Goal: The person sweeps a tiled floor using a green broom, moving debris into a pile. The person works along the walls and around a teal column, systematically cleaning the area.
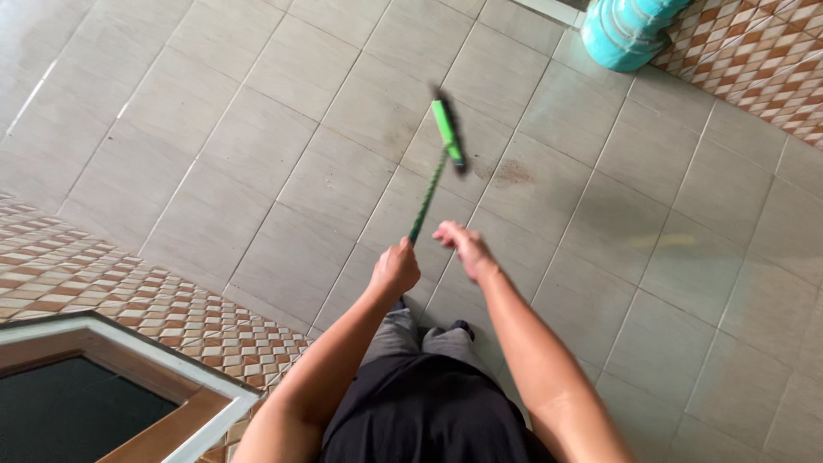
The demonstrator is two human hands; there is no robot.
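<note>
Our left hand [397,267] is clenched around the thin handle of a green broom [446,131], whose head sits out ahead on the grey floor tiles [300,154]. Our right hand [463,246] hovers just beside the handle, fingers loose, gripping nothing. A turquoise container [621,34] stands well beyond.

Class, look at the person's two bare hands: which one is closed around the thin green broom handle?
The left hand, fisted around the green broom handle. The right hand hovers open beside it, fingers loose, gripping nothing.
</note>
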